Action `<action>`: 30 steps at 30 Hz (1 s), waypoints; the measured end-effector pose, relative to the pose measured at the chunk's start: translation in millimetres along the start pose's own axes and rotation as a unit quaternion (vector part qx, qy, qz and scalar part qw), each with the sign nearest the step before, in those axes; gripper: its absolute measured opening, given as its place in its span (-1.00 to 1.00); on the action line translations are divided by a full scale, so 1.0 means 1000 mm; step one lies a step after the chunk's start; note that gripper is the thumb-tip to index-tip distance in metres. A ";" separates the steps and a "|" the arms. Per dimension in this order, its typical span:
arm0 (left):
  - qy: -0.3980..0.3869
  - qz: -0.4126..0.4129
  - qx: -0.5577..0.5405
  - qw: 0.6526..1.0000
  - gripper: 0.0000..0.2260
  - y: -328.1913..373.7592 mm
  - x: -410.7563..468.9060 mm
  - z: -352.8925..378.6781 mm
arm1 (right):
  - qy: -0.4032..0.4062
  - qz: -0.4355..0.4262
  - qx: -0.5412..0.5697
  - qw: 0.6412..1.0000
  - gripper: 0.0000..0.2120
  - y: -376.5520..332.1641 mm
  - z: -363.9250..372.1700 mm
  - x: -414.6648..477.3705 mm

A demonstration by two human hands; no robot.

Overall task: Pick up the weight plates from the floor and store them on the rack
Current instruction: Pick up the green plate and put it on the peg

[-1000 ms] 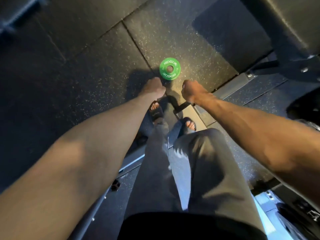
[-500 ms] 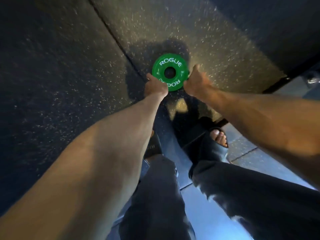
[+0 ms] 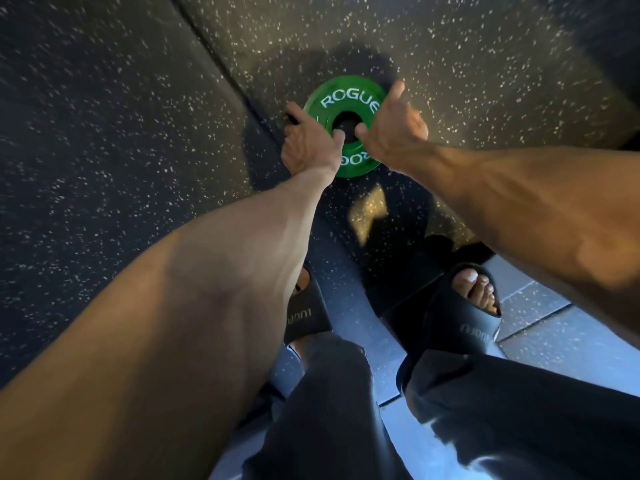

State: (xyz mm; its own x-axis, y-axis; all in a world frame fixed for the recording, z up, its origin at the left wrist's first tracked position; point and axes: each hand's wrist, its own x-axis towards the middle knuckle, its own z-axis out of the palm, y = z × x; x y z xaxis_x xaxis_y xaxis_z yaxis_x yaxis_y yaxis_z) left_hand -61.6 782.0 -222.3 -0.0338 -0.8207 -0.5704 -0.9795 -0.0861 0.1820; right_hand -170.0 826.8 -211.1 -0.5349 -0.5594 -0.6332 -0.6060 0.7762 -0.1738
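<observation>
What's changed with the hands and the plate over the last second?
Both hands came down from above the feet onto the green plate. The left hand now grips its left rim, thumb at the centre hole; the right hand lies on its right side. The plate still lies flat on the floor.

Both hands now lie on the green weight plate [image 3: 346,98] just above the middle of the frame, where half a second ago they only flanked its rim. The left hand [image 3: 308,143] covers its left edge, thumb at the centre hole; the right hand [image 3: 391,133] spreads over its right side. The camera sits closer to the floor.
</observation>
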 end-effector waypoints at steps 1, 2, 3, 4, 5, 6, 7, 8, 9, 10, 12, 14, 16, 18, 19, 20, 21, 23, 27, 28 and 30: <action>-0.009 -0.001 0.010 1.000 -0.23 0.000 -0.005 -0.007 | -0.003 -0.001 -0.011 1.000 -0.14 0.002 -0.004 -0.010; -0.018 0.004 0.023 1.000 -0.28 0.000 -0.013 -0.016 | -0.006 -0.001 -0.020 1.000 -0.14 0.005 -0.011 -0.023; -0.030 0.013 0.036 0.999 -0.33 0.002 -0.024 -0.030 | -0.009 0.004 -0.021 1.000 -0.13 0.006 -0.019 -0.039; -0.041 0.022 0.044 0.998 -0.39 0.002 -0.036 -0.044 | -0.009 0.011 -0.022 1.000 -0.13 0.007 -0.030 -0.058; -0.053 0.026 0.041 0.997 -0.44 0.002 -0.051 -0.062 | -0.007 0.018 -0.027 0.999 -0.14 0.006 -0.043 -0.077; -0.066 0.027 0.032 0.997 -0.47 0.003 -0.067 -0.079 | -0.005 0.022 -0.033 0.999 -0.17 0.005 -0.058 -0.097; -0.078 0.022 0.013 0.997 -0.46 0.003 -0.086 -0.099 | -0.002 0.022 -0.033 0.999 -0.23 0.002 -0.076 -0.119; -0.086 0.013 -0.012 0.996 -0.44 0.002 -0.104 -0.118 | 0.001 0.022 -0.026 0.999 -0.31 -0.002 -0.094 -0.143; -0.096 0.007 -0.035 0.995 -0.41 0.004 -0.124 -0.140 | 0.005 0.022 -0.012 1.000 -0.38 -0.006 -0.113 -0.167; -0.103 0.008 -0.053 0.993 -0.39 0.005 -0.144 -0.164 | 0.005 0.026 0.008 1.000 -0.42 -0.011 -0.133 -0.192; -0.107 0.001 -0.075 0.991 -0.34 0.007 -0.187 -0.215 | 0.002 0.038 0.061 0.997 -0.41 -0.023 -0.174 -0.243; -0.120 -0.026 -0.111 0.986 -0.30 0.006 -0.232 -0.263 | -0.002 0.063 0.129 0.990 -0.32 -0.036 -0.216 -0.294; -0.141 -0.048 -0.158 0.976 -0.22 -0.001 -0.278 -0.304 | -0.013 0.074 0.176 0.981 -0.25 -0.045 -0.253 -0.343; -0.131 -0.068 -0.205 0.967 -0.07 -0.019 -0.308 -0.324 | -0.028 0.062 0.198 0.978 -0.26 -0.050 -0.284 -0.393; -0.129 -0.085 -0.224 0.962 -0.04 -0.030 -0.318 -0.326 | -0.034 0.058 0.199 0.978 -0.29 -0.050 -0.295 -0.415; -0.134 -0.098 -0.257 0.952 -0.05 -0.040 -0.332 -0.331 | -0.040 0.055 0.201 0.977 -0.32 -0.049 -0.304 -0.437; -0.142 -0.110 -0.286 0.941 -0.09 -0.047 -0.357 -0.344 | -0.047 0.050 0.209 0.976 -0.35 -0.047 -0.310 -0.460; -0.141 -0.122 -0.333 0.924 -0.21 -0.055 -0.427 -0.391 | -0.051 0.033 0.225 0.972 -0.40 -0.043 -0.317 -0.504; -0.121 -0.149 -0.388 0.902 -0.43 -0.103 -0.531 -0.421 | -0.092 -0.002 0.247 0.965 -0.48 -0.026 -0.306 -0.586; -0.108 -0.153 -0.400 0.897 -0.40 -0.120 -0.554 -0.421 | -0.109 -0.014 0.246 0.963 -0.49 -0.024 -0.302 -0.607; -0.094 -0.167 -0.437 0.879 -0.43 -0.155 -0.601 -0.415 | -0.129 -0.046 0.227 0.964 -0.49 -0.020 -0.294 -0.649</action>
State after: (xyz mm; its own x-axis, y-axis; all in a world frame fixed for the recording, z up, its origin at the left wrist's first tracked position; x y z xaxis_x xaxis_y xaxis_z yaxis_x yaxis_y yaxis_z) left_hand 192.8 1054.3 424.9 0.1138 -0.5674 -0.8156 -0.4176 -0.7721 0.4789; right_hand 16.4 1089.2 425.2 -0.2906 -0.5870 -0.7556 -0.2930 0.8064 -0.5138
